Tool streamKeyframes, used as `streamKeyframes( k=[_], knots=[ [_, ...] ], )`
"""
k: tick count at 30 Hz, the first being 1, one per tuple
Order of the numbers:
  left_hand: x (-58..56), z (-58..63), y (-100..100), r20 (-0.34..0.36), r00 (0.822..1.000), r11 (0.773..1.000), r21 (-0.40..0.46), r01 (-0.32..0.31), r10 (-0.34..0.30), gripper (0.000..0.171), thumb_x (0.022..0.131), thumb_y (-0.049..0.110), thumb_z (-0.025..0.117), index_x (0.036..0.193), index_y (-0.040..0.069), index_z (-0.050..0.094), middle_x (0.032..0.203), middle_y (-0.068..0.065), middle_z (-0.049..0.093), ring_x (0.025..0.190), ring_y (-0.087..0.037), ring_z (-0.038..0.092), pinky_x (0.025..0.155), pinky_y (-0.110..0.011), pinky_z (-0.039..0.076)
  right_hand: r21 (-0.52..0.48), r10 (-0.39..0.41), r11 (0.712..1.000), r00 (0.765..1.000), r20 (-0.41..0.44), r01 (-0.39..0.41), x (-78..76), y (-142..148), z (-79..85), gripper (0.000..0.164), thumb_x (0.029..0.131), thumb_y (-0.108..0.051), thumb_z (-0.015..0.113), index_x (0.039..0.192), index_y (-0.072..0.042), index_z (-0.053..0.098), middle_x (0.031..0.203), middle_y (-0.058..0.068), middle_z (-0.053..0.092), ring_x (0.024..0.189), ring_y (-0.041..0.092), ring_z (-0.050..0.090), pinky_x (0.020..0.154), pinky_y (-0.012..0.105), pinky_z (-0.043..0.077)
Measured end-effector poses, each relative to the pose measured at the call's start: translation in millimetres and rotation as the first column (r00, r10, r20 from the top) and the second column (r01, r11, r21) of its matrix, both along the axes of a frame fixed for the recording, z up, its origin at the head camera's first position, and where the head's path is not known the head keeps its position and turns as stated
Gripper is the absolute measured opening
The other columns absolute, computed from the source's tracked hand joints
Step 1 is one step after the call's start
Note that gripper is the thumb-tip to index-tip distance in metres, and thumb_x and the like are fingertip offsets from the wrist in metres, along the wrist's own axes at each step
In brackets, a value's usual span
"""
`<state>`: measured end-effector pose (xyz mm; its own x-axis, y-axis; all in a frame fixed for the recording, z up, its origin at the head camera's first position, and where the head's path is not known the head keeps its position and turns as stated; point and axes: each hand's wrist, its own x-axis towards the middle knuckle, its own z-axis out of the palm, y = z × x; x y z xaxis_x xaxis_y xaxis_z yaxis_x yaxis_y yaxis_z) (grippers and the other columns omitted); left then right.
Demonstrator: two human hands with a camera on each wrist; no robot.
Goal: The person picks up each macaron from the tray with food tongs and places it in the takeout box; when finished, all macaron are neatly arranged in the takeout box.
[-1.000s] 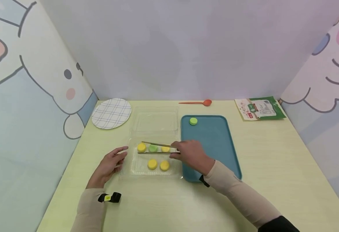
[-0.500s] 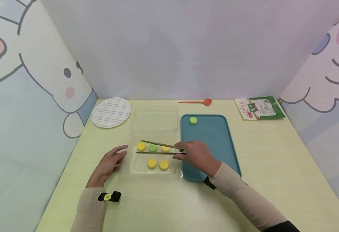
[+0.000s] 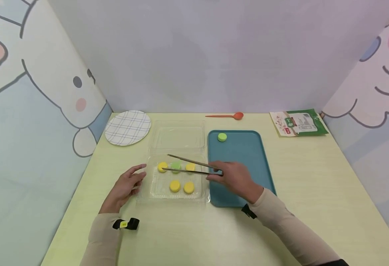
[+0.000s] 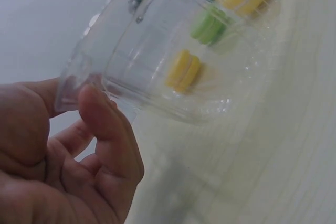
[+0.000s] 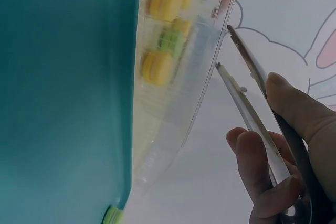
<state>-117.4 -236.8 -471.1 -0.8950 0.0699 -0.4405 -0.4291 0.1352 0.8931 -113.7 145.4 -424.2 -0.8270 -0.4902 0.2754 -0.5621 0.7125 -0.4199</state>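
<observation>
My left hand (image 3: 125,188) pinches the left rim of a clear plastic clamshell box (image 4: 118,72), its thumb and finger at the edge. Inside the box sit several yellow macarons (image 3: 175,186) and a green macaron (image 3: 176,166). My right hand (image 3: 235,179) grips metal tongs (image 3: 194,162), whose arms are spread with nothing between the tips. In the head view the tongs overlap the box's back row; the right wrist view shows their tips (image 5: 230,29) raised above the box. Another green macaron (image 3: 222,137) rests on the blue tray (image 3: 244,147), at its back left corner.
The box's transparent lid (image 3: 180,136) lies folded back behind its base. A checked plate (image 3: 128,128) is at the back left, an orange spoon (image 3: 237,116) along the back edge, and a green and white packet (image 3: 299,122) at the back right.
My right hand has drawn back to the right, over the tray. The tongs have shifted right and toward the back, their arms still apart. The left hand stays at the box's rim.
</observation>
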Motion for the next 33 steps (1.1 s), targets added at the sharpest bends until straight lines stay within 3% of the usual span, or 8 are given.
streamKeyframes(
  k=[12,22,33],
  knots=[
    [0.0,0.0,0,0.008,1.0,1.0,-0.01,-0.007,0.007,0.052,0.105,0.027,0.058,0.152,0.013,0.042,0.079,0.003,0.049,0.069,-0.01,0.046,0.058,-0.025,0.043,-0.047,-0.1,0.994,0.995,-0.004,0.099,-1.7,25,3.7,0.04,0.08,-0.032,0.086,0.113,-0.013,0.075,0.088,-0.003,0.073,0.06,0.004,0.057,0.05,0.024,0.043],
    [0.9,-2.8,-3,-0.004,1.0,1.0,0.017,0.004,-0.004,0.053,0.105,0.028,0.057,0.153,0.012,0.04,0.08,0.003,0.049,0.065,-0.01,0.044,0.058,-0.025,0.042,-0.047,-0.174,0.984,0.983,-0.058,0.171,-2.2,43,3.5,0.043,0.079,-0.034,0.086,0.114,-0.012,0.075,0.087,-0.002,0.074,0.062,0.009,0.062,0.052,0.028,0.046],
    [0.2,-2.1,-3,-0.021,0.999,0.999,0.026,0.031,-0.03,0.054,0.105,0.028,0.057,0.153,0.011,0.039,0.079,0.002,0.049,0.063,-0.01,0.044,0.058,-0.025,0.042,-0.029,-0.291,0.957,0.953,-0.088,0.29,-6.3,69,-3.0,0.044,0.077,-0.031,0.088,0.113,-0.01,0.074,0.08,0.001,0.072,0.055,0.012,0.056,0.049,0.033,0.042]
  ],
)
